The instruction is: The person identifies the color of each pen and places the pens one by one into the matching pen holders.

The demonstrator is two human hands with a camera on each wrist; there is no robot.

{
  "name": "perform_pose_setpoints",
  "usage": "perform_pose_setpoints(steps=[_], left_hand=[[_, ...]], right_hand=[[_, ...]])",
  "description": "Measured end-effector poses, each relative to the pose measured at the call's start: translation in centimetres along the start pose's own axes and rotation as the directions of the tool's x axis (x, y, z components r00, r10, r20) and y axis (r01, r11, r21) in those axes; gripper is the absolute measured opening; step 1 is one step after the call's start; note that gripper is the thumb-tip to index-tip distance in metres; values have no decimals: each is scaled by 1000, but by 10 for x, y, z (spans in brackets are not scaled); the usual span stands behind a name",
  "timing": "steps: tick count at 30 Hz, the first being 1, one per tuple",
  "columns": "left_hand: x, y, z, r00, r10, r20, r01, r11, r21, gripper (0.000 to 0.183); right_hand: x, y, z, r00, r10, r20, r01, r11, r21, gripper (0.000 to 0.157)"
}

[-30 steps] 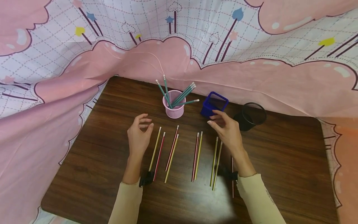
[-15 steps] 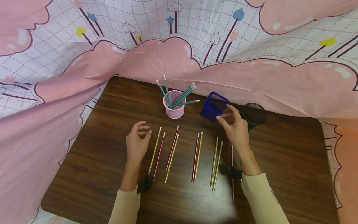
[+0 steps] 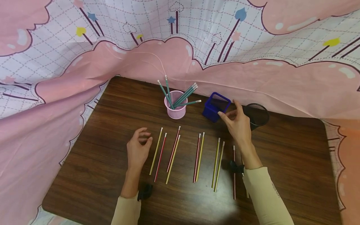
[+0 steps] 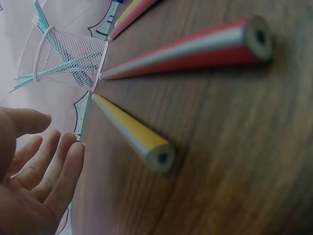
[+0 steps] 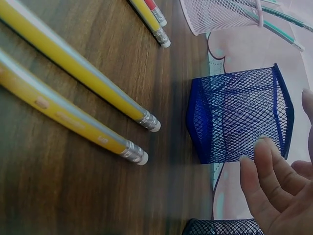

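Observation:
My left hand (image 3: 137, 150) hovers over the table at left, fingers loosely bent and holding nothing. Closest to it lie a yellow pencil (image 3: 156, 151) and a red pencil (image 3: 160, 157). At the back, my right hand (image 3: 239, 125) is beside a square blue mesh pen holder (image 3: 211, 112), thumb and forefinger spread by its right side. In the right wrist view, its fingertips overlap the holder (image 5: 239, 117); whether they touch it I cannot tell. A round black mesh pen holder (image 3: 258, 117) stands just right of that hand, partly hidden by it.
A pink mesh cup (image 3: 176, 113) with several green pencils (image 3: 184, 95) stands left of the blue holder. More red and yellow pencils, such as a yellow pencil (image 3: 219, 167) and a red pencil (image 3: 234, 184), lie across the brown table (image 3: 92, 175). A patterned pink cloth (image 3: 225, 75) hangs behind.
My right hand has moved right and slightly back, from in front of the blue holder to its right side. My left hand has drawn back towards me. The pencils and holders look unmoved.

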State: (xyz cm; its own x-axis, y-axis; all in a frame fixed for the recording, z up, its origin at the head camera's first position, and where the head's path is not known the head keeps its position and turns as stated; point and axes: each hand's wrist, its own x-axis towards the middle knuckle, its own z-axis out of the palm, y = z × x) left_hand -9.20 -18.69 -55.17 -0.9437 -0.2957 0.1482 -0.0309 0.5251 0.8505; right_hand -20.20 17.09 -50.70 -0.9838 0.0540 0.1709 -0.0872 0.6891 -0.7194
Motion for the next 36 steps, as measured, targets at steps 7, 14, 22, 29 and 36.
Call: perform_pose_setpoints(steps=[7,14,22,29,36], left_hand=[[-4,1,-1,999,-22,34,21,1000,4,41],[-7,-2,0,997,-54,55,53,998,19,39],[-7,-2,3,989,-88,117,77,993,91,41],[-4,3,12,981,-109,161,65,964,259,42],[-3,9,17,983,-84,161,22,936,352,43]], right_hand=[[7,0,4,999,-2,38,3,1000,-12,76],[13,-2,-6,984,9,180,-10,1000,2,78],[17,-3,-15,938,33,345,-64,995,77,79],[18,0,-15,939,41,342,-69,995,71,79],[20,-1,-17,935,41,352,-67,996,63,78]])
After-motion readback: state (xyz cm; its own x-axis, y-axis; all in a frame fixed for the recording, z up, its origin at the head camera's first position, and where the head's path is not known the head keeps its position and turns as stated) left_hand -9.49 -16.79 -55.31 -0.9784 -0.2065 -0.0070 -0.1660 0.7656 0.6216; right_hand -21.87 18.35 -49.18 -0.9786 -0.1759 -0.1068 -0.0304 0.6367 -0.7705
